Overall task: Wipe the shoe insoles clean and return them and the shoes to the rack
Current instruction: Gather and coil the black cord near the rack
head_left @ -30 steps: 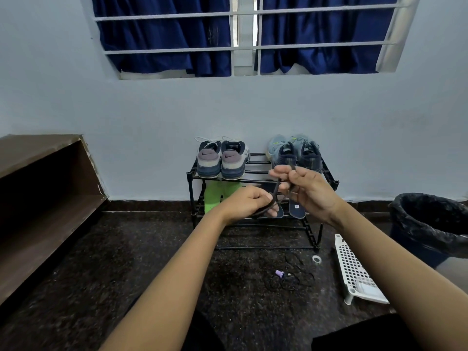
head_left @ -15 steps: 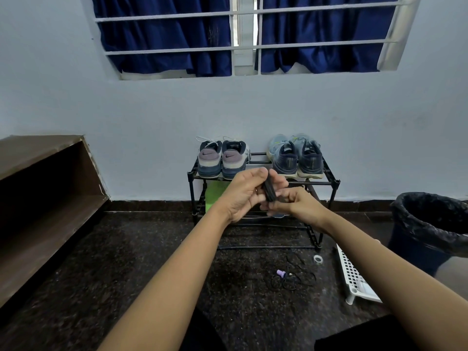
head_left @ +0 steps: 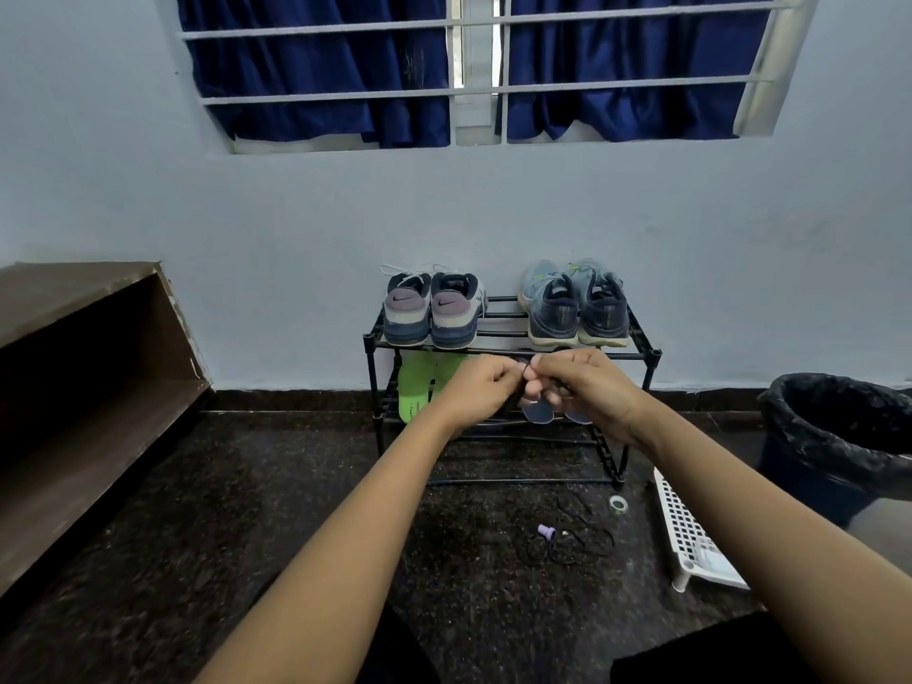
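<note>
- Head view, hands: the left hand [head_left: 476,392] and the right hand [head_left: 587,392] were held together in front of the rack [head_left: 636,356], just below its top front rail; half a second before, they had been higher, across that rail
- Head view, grasp: the fingers [head_left: 508,375] of both hands were curled and pinched a small dark item [head_left: 527,371] between them. A second before, it had been drawn out as a loop between the hands, then bunched upright; it was now gathered almost out of sight. What the item was could not be told
- Head view, shoes: the grey-and-purple shoes [head_left: 432,311] and the blue shoes [head_left: 577,308] stood side by side on the top tier, heels toward the camera, in the same places as in both earlier pictures
- Head view, insoles: the green insoles [head_left: 414,392] lay on the lower tier at the left. The dark blue insoles [head_left: 538,412] lay on the same tier at the right, partly hidden behind the hands. Neither pair had shifted
- Head view, floor: black cords [head_left: 567,540], a white perforated tray [head_left: 691,535] and a dark bin [head_left: 839,436] were on the floor [head_left: 247,510] near the rack, none of them touched
- Assessment: only the hands and the dark item had changed. With shoes and insoles all on the rack and no cloth in view, the return step appeared complete or nearly so; whether the insoles belonged inside the shoes remained open. The handling in progress looked incidental to the task
</note>
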A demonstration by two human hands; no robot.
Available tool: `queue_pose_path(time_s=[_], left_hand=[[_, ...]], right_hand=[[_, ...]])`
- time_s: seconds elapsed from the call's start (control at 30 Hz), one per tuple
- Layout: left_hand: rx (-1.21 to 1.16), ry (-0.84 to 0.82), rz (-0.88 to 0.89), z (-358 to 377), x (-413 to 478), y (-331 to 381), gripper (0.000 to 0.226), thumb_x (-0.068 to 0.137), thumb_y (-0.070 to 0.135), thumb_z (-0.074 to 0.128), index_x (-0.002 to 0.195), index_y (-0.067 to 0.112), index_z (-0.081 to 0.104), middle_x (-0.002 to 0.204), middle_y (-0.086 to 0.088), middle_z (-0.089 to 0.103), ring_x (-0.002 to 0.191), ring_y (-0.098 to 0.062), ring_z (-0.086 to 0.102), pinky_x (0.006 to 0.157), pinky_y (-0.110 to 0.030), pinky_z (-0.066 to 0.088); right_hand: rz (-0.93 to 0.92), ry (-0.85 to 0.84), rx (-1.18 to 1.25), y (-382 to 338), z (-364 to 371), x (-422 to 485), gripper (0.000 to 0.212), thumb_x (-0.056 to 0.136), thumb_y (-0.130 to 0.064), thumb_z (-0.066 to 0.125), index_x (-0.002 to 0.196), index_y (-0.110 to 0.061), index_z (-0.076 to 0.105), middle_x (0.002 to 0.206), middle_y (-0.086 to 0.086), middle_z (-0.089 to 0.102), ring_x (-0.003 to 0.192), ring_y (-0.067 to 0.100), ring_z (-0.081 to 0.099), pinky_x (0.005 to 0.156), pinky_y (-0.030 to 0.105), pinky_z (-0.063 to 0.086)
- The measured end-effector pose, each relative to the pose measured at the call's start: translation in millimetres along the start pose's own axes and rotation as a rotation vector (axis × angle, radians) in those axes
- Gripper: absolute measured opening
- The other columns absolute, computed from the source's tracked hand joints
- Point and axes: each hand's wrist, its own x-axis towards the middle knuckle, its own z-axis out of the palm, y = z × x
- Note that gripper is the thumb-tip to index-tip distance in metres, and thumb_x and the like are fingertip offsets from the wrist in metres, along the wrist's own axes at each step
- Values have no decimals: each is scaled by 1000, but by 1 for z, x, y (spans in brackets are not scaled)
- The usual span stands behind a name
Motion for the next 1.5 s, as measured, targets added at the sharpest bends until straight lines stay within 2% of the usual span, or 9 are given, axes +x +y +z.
queue_pose_path(time_s=[0.07,0.2,0.4,0.63,0.83,1.03,1.13,1.27,1.5], left_hand=[[-225,-81,-73,3,-3,7,35,106,23,38,94,5,66,93,-17,71,80,-13,68,75,-21,53],[-330,-213,-105,6,-6,8,27,103,26,44,95,9,63,92,-13,68,92,-24,68,93,-34,53],[-487,-258,-248,5,-7,15,31,105,25,41,92,4,61,75,-7,67,69,-17,71,81,-37,58],[-762,-196,-293,8,-5,21,38,104,28,40,83,5,63,69,-4,64,56,-11,62,67,-29,61],[-915,-91,-370,18,3,19,36,104,29,37,77,14,53,54,6,52,41,-3,43,43,-15,43],[-959,-36,-434,26,17,9,38,103,30,35,69,17,45,50,8,41,37,-2,33,40,-13,33],[-936,-16,-463,32,24,4,39,103,30,36,66,18,41,47,8,38,35,-2,30,39,-13,29],[-898,18,-499,41,40,-3,41,103,30,37,64,18,42,46,9,38,34,-2,30,37,-13,29],[-947,142,-565,60,81,-15,43,103,31,38,62,19,41,41,10,36,31,0,29,33,-11,28]], right_hand=[[19,63,-17,-1,-1,1,28,92,-17,55,68,-13,68,65,4,66,48,6,47,49,15,36],[35,136,-139,1,-3,2,36,94,-21,52,60,-14,61,54,0,57,44,9,42,41,13,33],[79,118,-271,2,-9,5,42,97,-26,45,58,-13,48,52,3,54,46,11,45,46,18,39],[299,-71,-19,10,-20,5,47,98,-46,41,61,-19,49,62,-1,52,58,11,48,67,25,43],[464,-155,59,16,-24,9,54,92,-59,36,54,-23,47,79,0,52,65,10,52,67,24,44],[687,51,129,21,-26,13,32,85,-51,60,78,-19,57,77,-2,57,69,10,51,62,24,44],[618,190,235,28,-25,16,9,88,-26,64,82,-20,61,76,-5,60,69,7,53,62,21,41],[350,379,143,35,-23,25,16,85,3,60,86,-9,70,67,2,67,56,7,62,52,17,49],[165,314,-42,44,-36,36,8,85,-18,70,90,-12,73,76,13,72,63,13,64,59,24,55]])
